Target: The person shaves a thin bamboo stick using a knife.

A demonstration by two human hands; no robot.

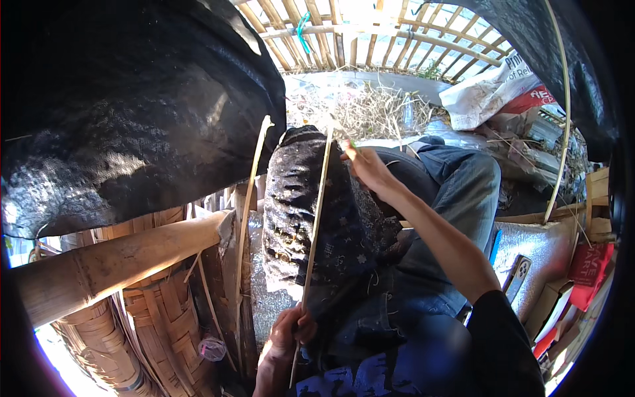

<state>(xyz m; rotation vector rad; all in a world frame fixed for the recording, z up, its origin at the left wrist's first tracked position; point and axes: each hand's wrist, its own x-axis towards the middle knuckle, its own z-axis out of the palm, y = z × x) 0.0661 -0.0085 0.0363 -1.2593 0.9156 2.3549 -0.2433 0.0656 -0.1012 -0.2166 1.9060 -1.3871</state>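
Observation:
My left hand [291, 331] is closed around the lower part of a long, thin bamboo strip [319, 218], which slants up and away over a dark patterned cloth [291, 192] on my leg. At the strip's far end is my right hand [369, 169], its fingers curled close beside the tip. What it grips there is small and washed out by glare, so I cannot make it out. A second bamboo strip [247, 205] stands upright to the left of the cloth, touched by neither hand.
A thick bamboo pole [126, 264] crosses at the left, above woven bamboo baskets [159, 304]. Black sheeting [145, 119] hangs at the upper left. Shavings [370, 109] lie ahead before a slatted bamboo fence [370, 33]. A white sack [486, 96] and a phone [517, 278] are rightward.

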